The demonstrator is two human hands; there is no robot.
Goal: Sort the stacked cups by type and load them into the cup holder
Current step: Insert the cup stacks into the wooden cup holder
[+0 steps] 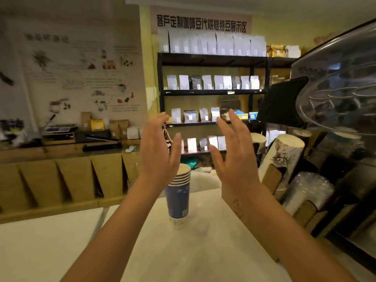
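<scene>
We have a nested stack of blue paper cups standing upright on the pale counter, roughly centred in front of us. Several rolled rims show near the top; the lower part looks lighter, and we cannot tell whether that is a different cup type or just the print.

Our left hand and right hand are both raised above the stack, palms facing each other, fingers spread and holding nothing. The left palm sits just above and beside the top rim; we cannot tell if it touches. The right hand is clear of the stack.

To the right, the cup holder leans at an angle, with a sleeve of white printed cups and a stack of clear plastic cups already in it. Behind are a shelf of coffee bags and a wall poster.

We judge the sorting has barely begun. The stack is tall and narrow at the base, so a sideways knock from either hand could tip it. Tightly nested cups may also lift together, or jerk free and scatter. Loading into the tilted holder risks crushing a rim if we push a sleeve in off-axis.
</scene>
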